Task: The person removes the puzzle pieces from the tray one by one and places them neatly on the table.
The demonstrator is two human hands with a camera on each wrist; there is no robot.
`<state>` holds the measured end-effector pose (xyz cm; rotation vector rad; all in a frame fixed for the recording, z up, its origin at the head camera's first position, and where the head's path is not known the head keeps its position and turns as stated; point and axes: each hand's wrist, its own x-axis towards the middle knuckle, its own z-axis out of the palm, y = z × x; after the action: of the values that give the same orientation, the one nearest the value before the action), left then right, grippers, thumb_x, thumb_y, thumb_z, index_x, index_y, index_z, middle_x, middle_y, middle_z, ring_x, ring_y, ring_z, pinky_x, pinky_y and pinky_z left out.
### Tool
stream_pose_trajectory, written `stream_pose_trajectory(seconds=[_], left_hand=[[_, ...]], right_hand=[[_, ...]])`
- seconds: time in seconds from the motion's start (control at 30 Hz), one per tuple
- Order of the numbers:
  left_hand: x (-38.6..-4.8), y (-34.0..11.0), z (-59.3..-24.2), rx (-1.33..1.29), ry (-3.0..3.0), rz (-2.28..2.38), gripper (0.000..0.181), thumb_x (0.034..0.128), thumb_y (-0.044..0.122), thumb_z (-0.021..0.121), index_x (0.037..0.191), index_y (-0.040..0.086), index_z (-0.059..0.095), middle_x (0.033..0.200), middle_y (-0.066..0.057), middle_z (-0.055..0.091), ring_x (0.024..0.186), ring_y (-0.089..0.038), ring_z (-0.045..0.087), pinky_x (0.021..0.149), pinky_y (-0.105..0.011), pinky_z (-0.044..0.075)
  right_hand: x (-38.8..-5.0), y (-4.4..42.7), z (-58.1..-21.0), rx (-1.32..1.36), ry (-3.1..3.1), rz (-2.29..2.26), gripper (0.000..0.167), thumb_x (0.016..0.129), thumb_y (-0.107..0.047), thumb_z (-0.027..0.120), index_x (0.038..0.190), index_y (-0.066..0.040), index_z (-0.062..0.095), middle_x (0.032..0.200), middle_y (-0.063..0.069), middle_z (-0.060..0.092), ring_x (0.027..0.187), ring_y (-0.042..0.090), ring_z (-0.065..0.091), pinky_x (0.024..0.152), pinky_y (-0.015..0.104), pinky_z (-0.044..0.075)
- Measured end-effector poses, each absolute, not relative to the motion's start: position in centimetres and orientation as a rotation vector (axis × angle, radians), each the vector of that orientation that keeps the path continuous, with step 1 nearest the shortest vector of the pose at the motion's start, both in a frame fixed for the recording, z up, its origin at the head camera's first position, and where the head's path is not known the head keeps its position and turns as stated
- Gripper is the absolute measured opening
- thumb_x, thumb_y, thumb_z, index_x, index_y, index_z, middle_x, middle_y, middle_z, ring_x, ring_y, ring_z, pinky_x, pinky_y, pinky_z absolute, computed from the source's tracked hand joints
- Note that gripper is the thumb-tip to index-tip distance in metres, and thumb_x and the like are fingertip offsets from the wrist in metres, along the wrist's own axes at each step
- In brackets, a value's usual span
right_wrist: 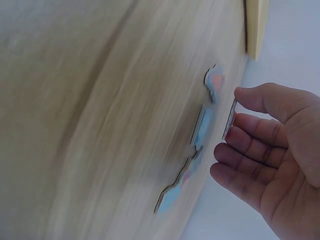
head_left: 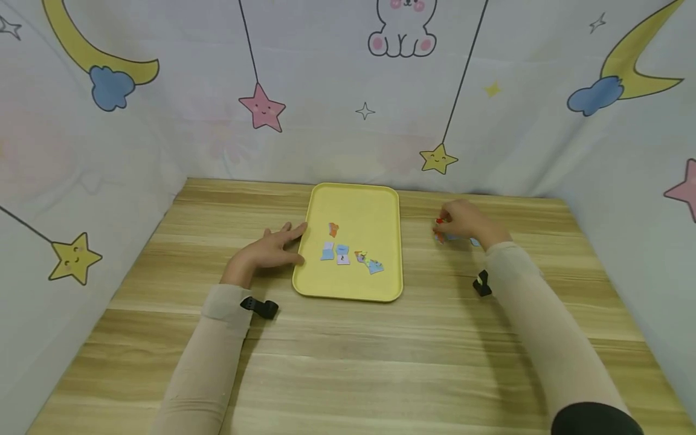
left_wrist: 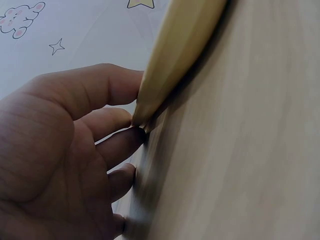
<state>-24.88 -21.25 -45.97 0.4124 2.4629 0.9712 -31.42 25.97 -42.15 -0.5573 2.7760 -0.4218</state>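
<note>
A plain yellow tray (head_left: 353,205) tops a table (head_left: 353,356) streaked in tan and brown wood grain. On the yellow, a mostly orange piece (head_left: 333,229) shows at far left, two pieces (head_left: 327,251) in pale lilac and light blue nearer, and a multicoloured pair (head_left: 375,266) flecked with blue, yellow and orange to the right. Light-blue pieces (right_wrist: 204,125), some with pinkish patches, colour the table's right. Sleeves (head_left: 201,362) are cream; the far white backdrop (head_left: 326,60) carries yellow crescents (head_left: 636,66), blue clouds (head_left: 111,89) and pink and yellow stars (head_left: 263,110).
</note>
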Motion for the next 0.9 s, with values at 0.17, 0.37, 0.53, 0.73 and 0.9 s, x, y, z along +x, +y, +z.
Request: stream_pose_trajectory(seconds=[0.17, 0.37, 0.53, 0.73, 0.9], left_hand=[[-24.8, -21.3, -46.0, 0.403, 2.465, 0.958, 0.092, 0.0953, 0.031, 0.073, 0.17, 0.018, 0.021, 0.175, -0.024, 0.002, 0.151, -0.06, -0.022, 0.12, -0.074, -0.011], [-24.8, -21.3, -45.8, 0.396, 2.462, 0.957, 0.092, 0.0958, 0.031, 0.072, 0.17, 0.018, 0.02, 0.175, -0.024, 0.0, 0.149, -0.061, -0.024, 0.119, -0.076, -0.009], [-24.8, -21.3, -45.8, 0.4, 2.469, 0.944, 0.092, 0.096, 0.031, 0.072, 0.17, 0.018, 0.02, 0.175, -0.024, 0.0, 0.149, -0.061, -0.023, 0.12, -0.075, -0.009], [-25.0, -21.3, -45.9, 0.404, 2.479, 0.926, 0.092, 0.0959, 0.032, 0.072, 0.17, 0.018, 0.02, 0.175, -0.024, 0.001, 0.15, -0.062, -0.021, 0.119, -0.076, -0.008], [-25.0, -21.2, -45.9, 0.4, 2.468, 0.945, 0.092, 0.0955, 0.033, 0.073, 0.17, 0.019, 0.021, 0.175, -0.024, 0.0, 0.15, -0.062, -0.022, 0.119, -0.077, -0.008]], right_hand=[[-31.1, 27.3, -42.1, -0.532, 2.777, -0.436, 0.033, 0.101, -0.017, 0.068, 0.117, 0.012, 0.065, 0.108, 0.022, 0.067, 0.099, 0.036, 0.06, 0.091, 0.054, 0.052], [-30.6, 29.0, -42.1, -0.501, 2.79, -0.464, 0.032, 0.099, -0.013, 0.069, 0.115, 0.014, 0.065, 0.11, 0.027, 0.067, 0.104, 0.041, 0.062, 0.095, 0.058, 0.052], [-30.5, 30.4, -42.3, -0.479, 2.791, -0.466, 0.033, 0.099, -0.012, 0.069, 0.115, 0.016, 0.064, 0.111, 0.03, 0.067, 0.104, 0.043, 0.062, 0.093, 0.059, 0.052], [-30.4, 31.8, -42.5, -0.461, 2.78, -0.51, 0.028, 0.099, -0.011, 0.069, 0.11, 0.014, 0.067, 0.108, 0.029, 0.068, 0.098, 0.04, 0.065, 0.087, 0.056, 0.055], [-30.1, 32.8, -42.6, -0.467, 2.799, -0.492, 0.025, 0.098, -0.012, 0.07, 0.104, 0.012, 0.069, 0.099, 0.023, 0.071, 0.09, 0.033, 0.064, 0.081, 0.053, 0.055]])
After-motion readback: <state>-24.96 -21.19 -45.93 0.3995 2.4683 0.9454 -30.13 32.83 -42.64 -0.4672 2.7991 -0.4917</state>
